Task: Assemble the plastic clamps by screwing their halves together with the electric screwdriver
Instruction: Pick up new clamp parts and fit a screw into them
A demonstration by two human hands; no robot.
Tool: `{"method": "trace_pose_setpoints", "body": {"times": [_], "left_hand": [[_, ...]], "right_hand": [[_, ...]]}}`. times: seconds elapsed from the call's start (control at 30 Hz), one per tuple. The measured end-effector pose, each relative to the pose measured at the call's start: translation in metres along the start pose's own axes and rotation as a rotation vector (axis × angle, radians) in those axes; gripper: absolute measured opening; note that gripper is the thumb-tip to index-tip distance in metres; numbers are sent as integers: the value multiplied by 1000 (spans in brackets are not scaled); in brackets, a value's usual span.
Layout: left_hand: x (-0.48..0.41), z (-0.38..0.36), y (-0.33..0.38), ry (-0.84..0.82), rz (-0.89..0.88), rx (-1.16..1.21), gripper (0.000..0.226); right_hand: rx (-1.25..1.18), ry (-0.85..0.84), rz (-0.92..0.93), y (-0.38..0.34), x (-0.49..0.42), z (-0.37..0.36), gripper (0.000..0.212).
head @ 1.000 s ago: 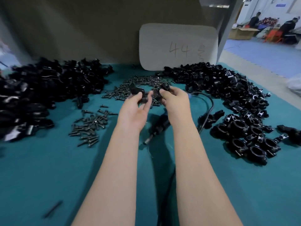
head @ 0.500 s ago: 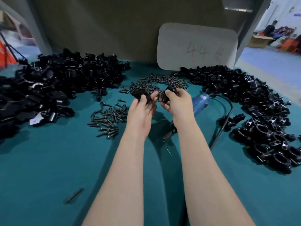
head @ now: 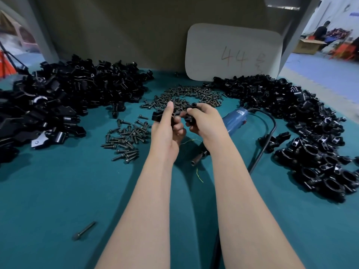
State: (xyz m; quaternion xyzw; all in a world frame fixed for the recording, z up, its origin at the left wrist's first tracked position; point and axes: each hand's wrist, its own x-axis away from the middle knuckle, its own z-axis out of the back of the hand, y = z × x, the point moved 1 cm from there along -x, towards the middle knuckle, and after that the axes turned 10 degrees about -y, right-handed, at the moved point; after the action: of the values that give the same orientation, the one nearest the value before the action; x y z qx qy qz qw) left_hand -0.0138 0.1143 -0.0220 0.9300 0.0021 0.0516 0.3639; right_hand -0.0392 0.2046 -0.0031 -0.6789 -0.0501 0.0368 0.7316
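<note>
My left hand [head: 167, 131] grips a black plastic clamp half [head: 157, 117] above the teal table, thumb lying along it. Close beside it, my right hand [head: 204, 121] holds a second black clamp half [head: 190, 115]; the two pieces nearly meet between my fingers. The blue electric screwdriver [head: 234, 121] lies on the table under and to the right of my right wrist, its metal tip [head: 197, 159] pointing toward me. Nobody holds the screwdriver.
A heap of loose clamp halves [head: 64, 100] fills the left, assembled clamps [head: 310, 136] curve along the right. Screws lie in a far pile [head: 186, 96] and a nearer pile [head: 126, 138]. One long bolt [head: 84, 230] lies near left. The black cord [head: 266, 140] loops right. A white board [head: 233, 53] leans behind.
The camera swung left, so the piles sit further right in view. Both hands stayed together over the table, turning the two clamp pieces between the fingers.
</note>
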Motion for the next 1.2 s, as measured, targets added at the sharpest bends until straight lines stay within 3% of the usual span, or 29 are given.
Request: {"method": "trace_pose_setpoints", "body": {"times": [0.1, 0.3, 0.37, 0.57, 0.77, 0.9, 1.07, 1.2], "left_hand": [[1, -3, 2, 5, 50, -63, 31], [2, -3, -2, 164, 43, -639, 72], [0, 0, -3, 190, -23, -735, 75], [-4, 2, -2, 34, -79, -281, 27], [-3, 0, 1, -69, -96, -19, 25], [-3, -1, 1, -119, -176, -140, 31], [-1, -2, -6, -96, -236, -464, 39], [1, -3, -5, -93, -233, -402, 36]], "right_hand": [[23, -84, 4, -2, 4, -1, 9], [92, -43, 58, -2, 5, 2, 8], [55, -32, 70, -3, 5, 2, 6], [-132, 39, 53, -6, 5, 6, 14], [-189, 69, -29, -9, 8, 13, 18], [-177, -12, -44, -10, 10, 7, 19], [-199, 44, 29, -13, 8, 7, 15], [-177, 59, 48, -12, 7, 7, 9]]}}
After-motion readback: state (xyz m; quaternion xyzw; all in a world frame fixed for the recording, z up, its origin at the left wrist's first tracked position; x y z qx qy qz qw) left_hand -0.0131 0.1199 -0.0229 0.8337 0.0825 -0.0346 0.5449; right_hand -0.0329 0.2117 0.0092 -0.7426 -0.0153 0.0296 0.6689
